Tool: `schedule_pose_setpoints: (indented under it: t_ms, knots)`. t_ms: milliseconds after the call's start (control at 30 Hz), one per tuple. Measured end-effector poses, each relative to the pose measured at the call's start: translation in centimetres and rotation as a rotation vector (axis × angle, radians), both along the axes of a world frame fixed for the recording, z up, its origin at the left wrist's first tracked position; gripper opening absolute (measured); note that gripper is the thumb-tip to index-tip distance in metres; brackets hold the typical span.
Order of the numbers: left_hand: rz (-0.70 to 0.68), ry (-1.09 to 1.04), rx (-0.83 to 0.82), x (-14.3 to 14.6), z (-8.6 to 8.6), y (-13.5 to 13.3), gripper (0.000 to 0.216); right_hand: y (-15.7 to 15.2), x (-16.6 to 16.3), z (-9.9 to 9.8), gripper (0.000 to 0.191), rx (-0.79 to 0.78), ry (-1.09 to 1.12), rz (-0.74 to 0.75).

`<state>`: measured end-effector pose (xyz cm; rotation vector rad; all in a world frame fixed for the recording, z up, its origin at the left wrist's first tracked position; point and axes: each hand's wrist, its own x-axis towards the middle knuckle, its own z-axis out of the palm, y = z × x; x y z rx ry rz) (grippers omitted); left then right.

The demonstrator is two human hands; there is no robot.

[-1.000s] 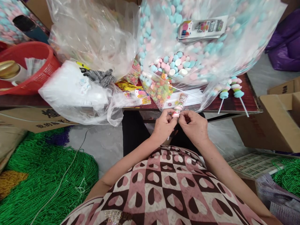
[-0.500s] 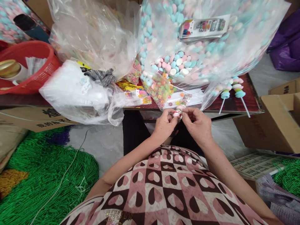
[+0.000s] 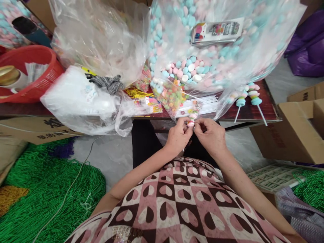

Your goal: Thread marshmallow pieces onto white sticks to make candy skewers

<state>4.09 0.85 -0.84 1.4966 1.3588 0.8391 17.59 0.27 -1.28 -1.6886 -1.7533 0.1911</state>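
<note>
Grey floor [image 3: 113, 148] below and dark red desk [image 3: 269, 104] across the upper half, with open cardboard box [image 3: 286, 135] at right and heap of green cord [image 3: 63, 182] at lower left. At the desk's front edge, above the lap: candy skewer [image 3: 193, 116], long axis running away from the body and leaning slightly right, printed clear wrap [image 3: 198, 106] at its far end. Contact with the desk: impossible to tell.

Just beyond the wrapped end, white sticks [image 3: 211, 103] laid flat; beside these, to the left, bag of ring candies [image 3: 170, 99], close to the front edge. Behind, large clear bag [image 3: 268, 44] of pastel candies, topped by stack of printed sleeves [image 3: 217, 32]. Farther right, pair of other skewers [image 3: 253, 96], bare stick ends over the edge. Toward the left, printed packets [image 3: 149, 104], yellow ties [image 3: 131, 92], white plastic bag [image 3: 76, 98] and red basket [image 3: 49, 69].

Left hand [image 3: 180, 135] clamped by thumb and fingers on the lowest candies. Right hand [image 3: 210, 135] just beside, thumb and fingertips pressed together at the skewer's near end; anything between them too small to tell.
</note>
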Motion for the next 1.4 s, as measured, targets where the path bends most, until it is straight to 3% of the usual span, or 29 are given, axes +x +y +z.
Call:
schedule_pose_setpoints:
  t_ms: [133, 333, 500, 767, 967, 1167, 1400]
  knots:
    - [-0.005, -0.001, -0.012, -0.1, -0.1, 0.0, 0.016, 0.2, -0.2, 0.4, 0.011, -0.054, 0.052, -0.017]
    - [0.013, -0.062, -0.089, -0.1, -0.4, 0.1, 0.015, 0.3, 0.0, 1.0, 0.010, -0.231, 0.366, 0.034]
    - [0.035, -0.096, -0.092, 0.0, -0.9, 0.2, 0.015, 0.0, 0.0, 0.6, 0.008, -0.264, 0.430, 0.058]
    - [0.028, -0.343, -0.273, 0.2, -1.0, 0.6, 0.024, -1.6, -0.2, -0.4, 0.021, -0.377, 0.829, -0.069]
    - [0.005, -0.136, -0.155, -0.1, -1.1, 0.6, 0.018, -3.3, -0.9, -0.9, 0.026, -0.644, 1.040, 0.053]
    - [-0.038, -0.185, -0.130, -0.4, -1.4, 1.0, 0.015, -3.7, -1.8, -0.7, 0.032, -0.666, 1.258, 0.003]
    - [-0.043, 0.055, 0.023, -0.3, -1.0, 0.6, 0.018, -4.0, -1.3, -0.3, 0.031, -0.620, 1.130, 0.023]
